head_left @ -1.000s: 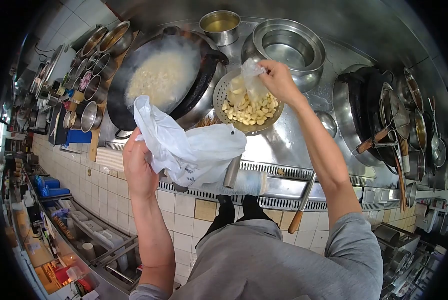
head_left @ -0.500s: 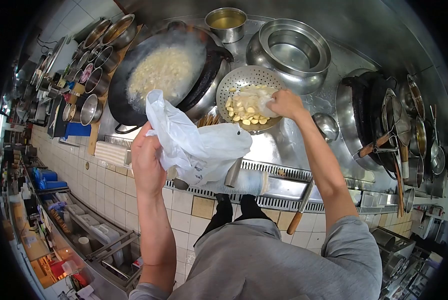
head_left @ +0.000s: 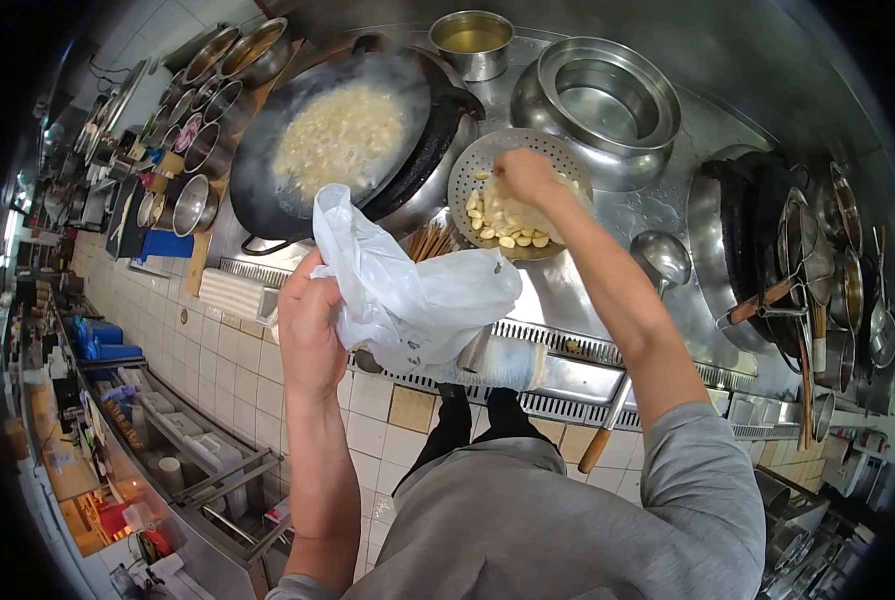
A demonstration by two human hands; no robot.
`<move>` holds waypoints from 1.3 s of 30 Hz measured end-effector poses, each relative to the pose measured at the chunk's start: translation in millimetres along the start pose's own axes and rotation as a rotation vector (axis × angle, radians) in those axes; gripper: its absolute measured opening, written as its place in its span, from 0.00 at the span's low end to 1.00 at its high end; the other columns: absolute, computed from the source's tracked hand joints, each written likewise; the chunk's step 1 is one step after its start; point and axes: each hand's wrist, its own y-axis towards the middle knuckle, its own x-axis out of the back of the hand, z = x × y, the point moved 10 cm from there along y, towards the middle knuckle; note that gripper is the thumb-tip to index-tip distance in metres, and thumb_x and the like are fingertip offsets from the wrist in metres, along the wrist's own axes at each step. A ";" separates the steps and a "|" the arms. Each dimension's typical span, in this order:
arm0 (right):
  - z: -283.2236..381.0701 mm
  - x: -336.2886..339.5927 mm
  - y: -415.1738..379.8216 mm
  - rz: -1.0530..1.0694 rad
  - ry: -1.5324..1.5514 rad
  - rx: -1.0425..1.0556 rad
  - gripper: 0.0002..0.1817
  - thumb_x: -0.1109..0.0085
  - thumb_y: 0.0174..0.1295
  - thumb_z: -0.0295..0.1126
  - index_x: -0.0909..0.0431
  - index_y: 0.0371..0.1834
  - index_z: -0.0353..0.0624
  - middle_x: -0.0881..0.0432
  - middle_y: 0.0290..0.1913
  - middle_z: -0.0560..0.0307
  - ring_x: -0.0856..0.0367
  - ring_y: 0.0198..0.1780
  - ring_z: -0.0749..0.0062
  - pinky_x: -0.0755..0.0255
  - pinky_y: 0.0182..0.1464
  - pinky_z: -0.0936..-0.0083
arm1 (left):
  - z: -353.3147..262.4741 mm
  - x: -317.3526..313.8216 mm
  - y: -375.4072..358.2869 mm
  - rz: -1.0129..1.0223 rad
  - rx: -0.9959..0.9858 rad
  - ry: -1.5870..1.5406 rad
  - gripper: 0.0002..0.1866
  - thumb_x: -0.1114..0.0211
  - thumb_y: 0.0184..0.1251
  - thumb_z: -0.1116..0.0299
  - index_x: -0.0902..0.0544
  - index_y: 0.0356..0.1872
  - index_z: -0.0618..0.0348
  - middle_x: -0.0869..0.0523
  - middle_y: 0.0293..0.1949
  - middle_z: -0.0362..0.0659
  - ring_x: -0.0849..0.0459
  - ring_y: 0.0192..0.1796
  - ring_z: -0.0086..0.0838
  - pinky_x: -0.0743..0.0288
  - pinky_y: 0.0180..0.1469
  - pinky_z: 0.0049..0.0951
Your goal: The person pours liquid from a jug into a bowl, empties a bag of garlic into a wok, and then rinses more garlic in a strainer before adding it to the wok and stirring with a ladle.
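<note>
My left hand (head_left: 311, 325) is closed around the gathered top of a white plastic bag (head_left: 408, 305), which sags to the right over the stove's front edge. My right hand (head_left: 528, 177) is over a round perforated strainer (head_left: 465, 170), its fingers closed near the far rim. Under it lie flat, pale yellow slices (head_left: 508, 238) and a whitish, partly see-through clump (head_left: 516, 212). What those fingers pinch is hidden. Left of the strainer, a large black wok (head_left: 253, 190) holds pale pieces in bubbling, steaming liquid.
A steel pot of yellow liquid (head_left: 473, 60) and a wide rounded steel pot (head_left: 598, 150) stand behind. A ladle (head_left: 663, 258) lies to the right, near a second wok station with hanging strainers (head_left: 808, 250). Metal bowls (head_left: 196, 205) line the left side.
My right hand has moved left across the strainer, from its right edge to the far side over the slices. My left hand still holds the bag. The whole view has shifted slightly.
</note>
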 end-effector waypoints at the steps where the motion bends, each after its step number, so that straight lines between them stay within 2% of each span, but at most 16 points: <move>1: -0.7 27.5 -8.9 -0.197 0.119 0.045 0.09 0.40 0.57 0.31 0.14 0.38 0.43 0.15 0.42 0.46 0.16 0.44 0.51 0.23 0.45 0.60 | 0.7 2.4 -1.4 -0.015 0.005 -0.021 0.20 0.52 0.59 0.75 0.22 0.50 0.72 0.16 0.41 0.43 0.19 0.40 0.23 0.26 0.46 0.23; 5: -5.4 114.0 -67.4 -0.646 0.497 0.078 0.07 0.41 0.57 0.27 0.16 0.36 0.42 0.17 0.38 0.46 0.18 0.41 0.47 0.25 0.42 0.59 | 4.8 3.7 -1.7 -0.019 0.019 -0.051 0.20 0.52 0.59 0.75 0.22 0.51 0.72 0.16 0.42 0.43 0.20 0.41 0.22 0.26 0.46 0.23; 8: -20.0 97.6 -91.6 -0.819 0.447 0.095 0.05 0.41 0.57 0.26 0.17 0.34 0.40 0.18 0.34 0.46 0.20 0.39 0.47 0.26 0.40 0.59 | 7.1 -2.4 0.9 -0.005 0.017 -0.062 0.20 0.52 0.60 0.74 0.22 0.52 0.72 0.16 0.42 0.42 0.20 0.41 0.22 0.27 0.47 0.22; 9: -13.8 74.8 -85.1 -0.603 0.364 0.103 0.04 0.40 0.56 0.25 0.18 0.33 0.39 0.18 0.33 0.47 0.20 0.39 0.48 0.26 0.40 0.60 | 8.3 -5.2 -0.6 0.000 0.022 -0.065 0.20 0.52 0.60 0.74 0.22 0.52 0.72 0.16 0.42 0.42 0.20 0.41 0.22 0.27 0.47 0.22; 13: -35.7 83.5 -111.5 -0.819 0.528 0.065 0.06 0.40 0.56 0.29 0.17 0.32 0.38 0.18 0.34 0.47 0.19 0.40 0.49 0.26 0.42 0.58 | 9.3 -10.2 3.9 0.028 0.012 -0.050 0.20 0.52 0.61 0.74 0.22 0.52 0.71 0.16 0.43 0.42 0.19 0.42 0.22 0.27 0.48 0.22; 14: -37.8 79.0 -115.5 -0.817 0.532 0.054 0.06 0.40 0.56 0.29 0.17 0.32 0.38 0.18 0.34 0.47 0.19 0.40 0.49 0.26 0.42 0.58 | 10.4 -12.2 4.2 0.049 0.015 -0.074 0.20 0.52 0.62 0.74 0.22 0.53 0.71 0.16 0.43 0.42 0.19 0.43 0.22 0.27 0.48 0.22; 16: -29.7 21.8 -90.7 -0.103 0.261 -0.027 0.12 0.39 0.57 0.37 0.16 0.31 0.39 0.17 0.35 0.46 0.17 0.41 0.50 0.25 0.42 0.57 | 12.8 -14.9 6.2 0.046 0.025 -0.074 0.20 0.51 0.62 0.74 0.22 0.53 0.71 0.16 0.43 0.42 0.19 0.43 0.22 0.27 0.48 0.22; 18: -33.7 34.0 -96.1 -0.061 0.331 -0.121 0.13 0.38 0.56 0.40 0.15 0.31 0.40 0.17 0.36 0.46 0.17 0.42 0.52 0.24 0.43 0.57 | 15.1 -13.3 6.5 0.039 0.035 -0.073 0.20 0.51 0.63 0.73 0.23 0.53 0.71 0.16 0.44 0.43 0.18 0.43 0.22 0.26 0.48 0.22; 20: -31.1 35.3 -86.9 -0.015 0.400 -0.198 0.15 0.38 0.56 0.43 0.14 0.31 0.41 0.16 0.38 0.47 0.16 0.43 0.53 0.24 0.44 0.57 | 13.6 -15.1 5.2 0.117 0.002 -0.046 0.19 0.53 0.73 0.67 0.26 0.57 0.70 0.17 0.48 0.44 0.17 0.47 0.25 0.24 0.51 0.26; 22: -42.8 64.1 -74.0 -0.431 0.342 -0.244 0.13 0.38 0.56 0.41 0.14 0.34 0.42 0.15 0.44 0.45 0.15 0.45 0.55 0.23 0.45 0.58 | 16.1 -14.8 6.0 0.118 0.009 -0.058 0.19 0.53 0.73 0.67 0.26 0.57 0.70 0.17 0.47 0.44 0.17 0.47 0.25 0.24 0.51 0.27; 26: -39.8 27.1 -33.8 -0.466 0.176 -0.185 0.12 0.38 0.56 0.38 0.14 0.37 0.44 0.15 0.43 0.44 0.15 0.46 0.54 0.23 0.47 0.58 | 18.8 -19.5 8.1 0.140 0.030 -0.034 0.18 0.52 0.72 0.68 0.26 0.55 0.69 0.17 0.45 0.43 0.17 0.46 0.25 0.24 0.49 0.26; 28: -30.3 -7.6 -14.3 -0.133 0.124 -0.098 0.13 0.37 0.56 0.36 0.15 0.42 0.44 0.16 0.38 0.44 0.16 0.46 0.49 0.23 0.48 0.58 | 14.9 -20.9 6.1 0.134 0.019 -0.025 0.18 0.52 0.71 0.68 0.26 0.56 0.69 0.17 0.45 0.43 0.17 0.45 0.24 0.23 0.48 0.25; 29: -32.5 -8.9 -12.0 -0.134 0.126 -0.088 0.13 0.37 0.56 0.36 0.15 0.42 0.44 0.16 0.38 0.44 0.16 0.46 0.49 0.23 0.48 0.58 | 12.8 -20.6 4.9 0.129 0.011 -0.024 0.19 0.52 0.71 0.68 0.26 0.56 0.69 0.17 0.45 0.43 0.17 0.45 0.24 0.23 0.48 0.25; 32: -28.5 29.8 -22.8 -0.295 0.326 -0.070 0.10 0.38 0.57 0.32 0.17 0.40 0.42 0.17 0.35 0.43 0.17 0.43 0.45 0.24 0.45 0.57 | 11.4 -14.7 3.3 0.110 0.015 -0.014 0.19 0.52 0.70 0.68 0.26 0.57 0.69 0.17 0.45 0.43 0.17 0.44 0.23 0.24 0.47 0.24; 34: -20.2 90.7 -65.5 -0.762 0.529 0.075 0.05 0.41 0.60 0.28 0.20 0.35 0.39 0.18 0.34 0.42 0.18 0.38 0.45 0.26 0.41 0.56 | 10.4 -16.3 3.1 0.070 0.034 -0.041 0.19 0.51 0.66 0.71 0.24 0.54 0.71 0.16 0.44 0.43 0.18 0.43 0.23 0.25 0.47 0.23; 39: -13.9 117.2 -112.3 -0.963 0.693 0.036 0.04 0.42 0.61 0.26 0.24 0.33 0.37 0.20 0.31 0.44 0.20 0.33 0.47 0.28 0.37 0.59 | 13.8 -14.4 4.0 0.032 0.045 -0.081 0.20 0.50 0.61 0.74 0.22 0.52 0.72 0.16 0.43 0.43 0.18 0.42 0.23 0.26 0.48 0.23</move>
